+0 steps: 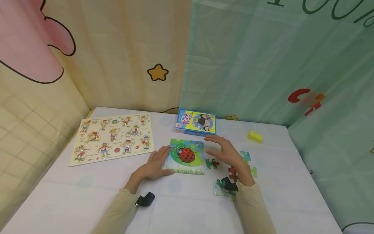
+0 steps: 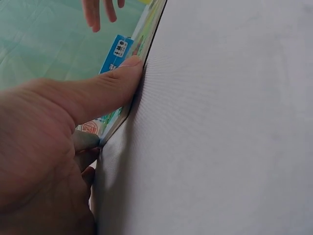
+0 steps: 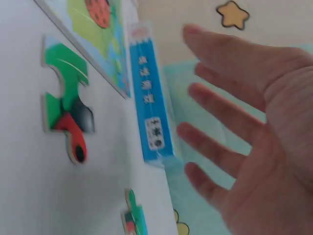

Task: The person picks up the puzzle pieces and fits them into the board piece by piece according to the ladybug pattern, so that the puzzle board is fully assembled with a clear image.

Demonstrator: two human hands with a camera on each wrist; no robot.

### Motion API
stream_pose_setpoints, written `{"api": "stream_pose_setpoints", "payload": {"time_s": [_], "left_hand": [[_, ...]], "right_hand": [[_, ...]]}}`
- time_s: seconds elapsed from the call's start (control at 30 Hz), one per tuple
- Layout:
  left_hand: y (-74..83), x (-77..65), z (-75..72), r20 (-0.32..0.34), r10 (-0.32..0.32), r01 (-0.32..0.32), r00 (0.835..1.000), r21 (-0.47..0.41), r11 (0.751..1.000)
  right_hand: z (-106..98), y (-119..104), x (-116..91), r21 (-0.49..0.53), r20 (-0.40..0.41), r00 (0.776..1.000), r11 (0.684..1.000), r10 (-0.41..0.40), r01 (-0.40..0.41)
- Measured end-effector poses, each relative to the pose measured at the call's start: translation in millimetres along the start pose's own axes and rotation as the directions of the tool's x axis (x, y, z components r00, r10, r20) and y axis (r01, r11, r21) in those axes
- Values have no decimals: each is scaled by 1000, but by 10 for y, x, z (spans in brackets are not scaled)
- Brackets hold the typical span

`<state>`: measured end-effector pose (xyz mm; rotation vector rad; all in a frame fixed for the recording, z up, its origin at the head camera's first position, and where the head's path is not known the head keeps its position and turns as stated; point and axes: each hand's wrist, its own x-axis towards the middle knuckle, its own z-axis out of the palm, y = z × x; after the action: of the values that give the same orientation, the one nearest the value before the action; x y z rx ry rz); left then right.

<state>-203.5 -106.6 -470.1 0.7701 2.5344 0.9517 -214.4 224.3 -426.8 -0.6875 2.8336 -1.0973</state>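
Observation:
A square ladybug picture board (image 1: 186,156) lies flat on the white table. My left hand (image 1: 156,165) rests along its left side, fingers straight at the upper left edge and thumb by the lower left corner. In the left wrist view the thumb (image 2: 110,88) touches the board's edge. My right hand (image 1: 224,151) hovers right of the board, fingers and thumb spread apart, with nothing between them. Below it lies a green, red and black puzzle piece (image 3: 66,78). A red piece (image 1: 233,173) and several others lie around the right forearm, which partly hides them.
Behind the board stands a blue and yellow box (image 1: 195,122). To the left lies a cream board with sports figures (image 1: 114,136). A yellow block (image 1: 255,136) sits at the back right. A black device (image 1: 146,199) is by my left wrist. Curtains (image 1: 239,65) border the table's back.

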Motion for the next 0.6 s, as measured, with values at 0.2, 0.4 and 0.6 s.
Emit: {"api": "stream_pose_setpoints", "payload": {"time_s": [0.2, 0.4, 0.6], "left_hand": [[19, -6, 0, 5, -22, 22, 1000, 6, 1000], [17, -22, 9, 8, -24, 24, 1000, 5, 1000], [1, 3, 3, 3, -19, 19, 1000, 16, 1000]], "right_hand": [[-188, 234, -197, 43, 70, 989, 990, 129, -132], [-278, 458, -336, 14, 119, 969, 976, 215, -218], [-304, 534, -369, 52, 20, 943, 941, 333, -333]]}}
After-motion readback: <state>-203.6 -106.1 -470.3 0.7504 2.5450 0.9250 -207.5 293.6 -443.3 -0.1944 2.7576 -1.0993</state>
